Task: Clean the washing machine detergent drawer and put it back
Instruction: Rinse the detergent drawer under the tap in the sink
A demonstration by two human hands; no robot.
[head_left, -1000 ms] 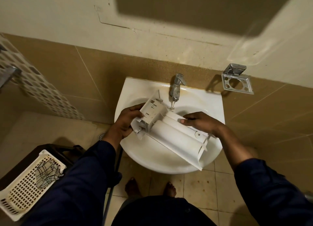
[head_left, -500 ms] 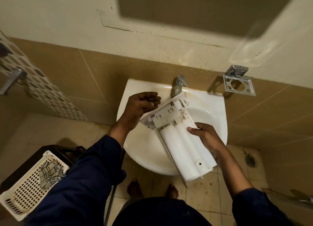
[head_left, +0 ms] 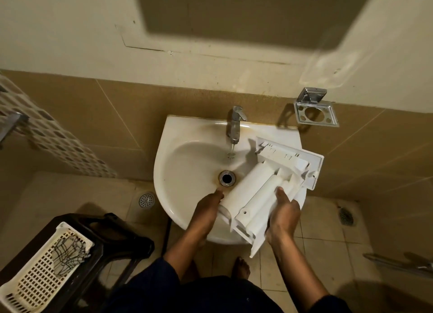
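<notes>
Right now I am holding the detergent drawer (head_left: pixel 255 195) underside up over the right half of the sink (head_left: pixel 178 162). Its long axis is running from the lower middle of the frame up to the right, with the wide front panel (head_left: pixel 293 158) at the upper-right end. My right hand (head_left: pixel 283 216) is clamping its grip on the drawer's right flank near the rear end, with the thumb lying over the top. My left hand (head_left: pixel 208 207) is meeting the opposite edge. Its fingertips are hidden by the plastic, so I cannot tell whether that grip is closed or merely propping. From the tap (head_left: pixel 235 123) water (head_left: pixel 231 152) is running, falling just left of the front panel and not onto it. I am judging that the coming move turns on swinging that far end leftward into the stream, with the right hand doing the carrying.
</notes>
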